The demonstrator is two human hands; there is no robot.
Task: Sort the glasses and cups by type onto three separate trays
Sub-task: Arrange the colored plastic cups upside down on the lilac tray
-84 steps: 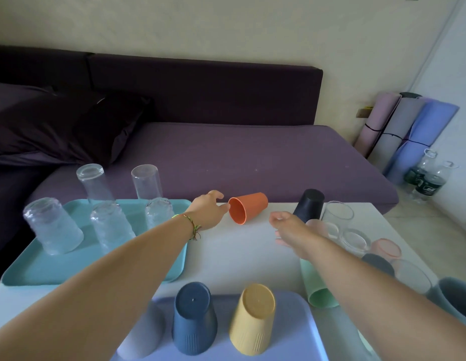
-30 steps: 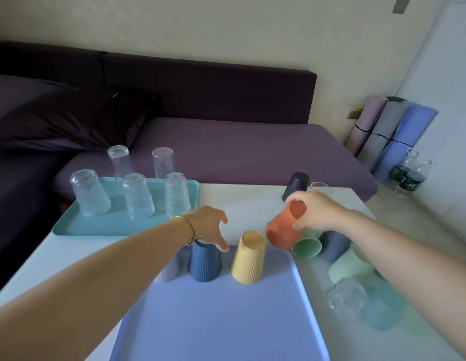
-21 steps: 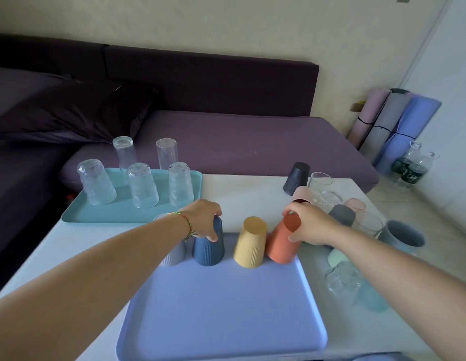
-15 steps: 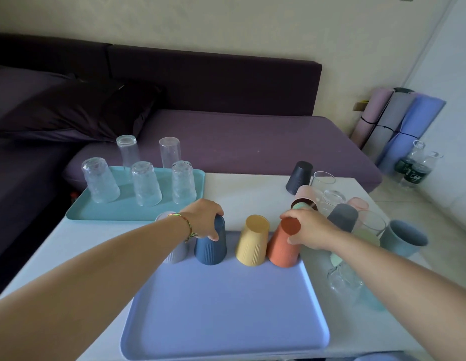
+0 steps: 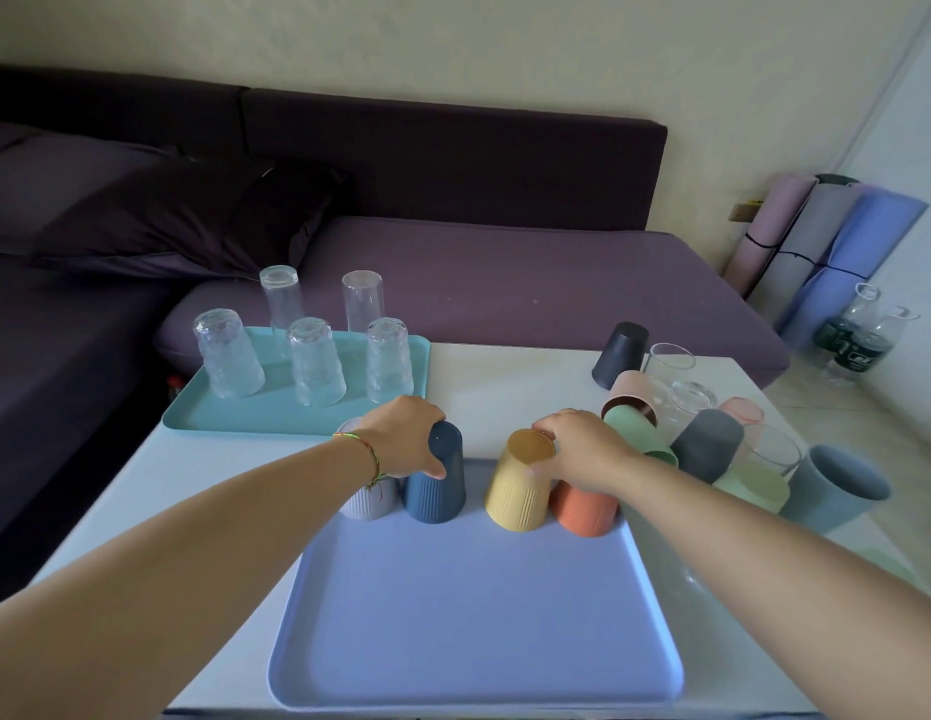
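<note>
Along the far edge of a lilac tray (image 5: 473, 615) stand upside-down ribbed cups: a pale grey cup (image 5: 367, 504), a dark blue cup (image 5: 437, 491), a yellow cup (image 5: 520, 488) and an orange cup (image 5: 585, 509). My left hand (image 5: 401, 439) grips the top of the dark blue cup. My right hand (image 5: 582, 444) holds the top of the yellow cup, which leans a little; the orange cup sits under my right wrist. A teal tray (image 5: 281, 415) at the back left carries several inverted clear glasses (image 5: 315, 361).
At the right of the white table (image 5: 505, 376) lies a jumble of unsorted cups and glasses: a black cup (image 5: 620, 354), green cup (image 5: 629, 426), grey cup (image 5: 710, 444), blue-grey cup (image 5: 837, 488) and clear glasses (image 5: 689, 402). A purple sofa (image 5: 505, 283) runs behind.
My right hand set the orange cup upside down on the lilac tray beside the yellow cup, then shifted onto the yellow cup. My left hand stayed on the dark blue cup.
</note>
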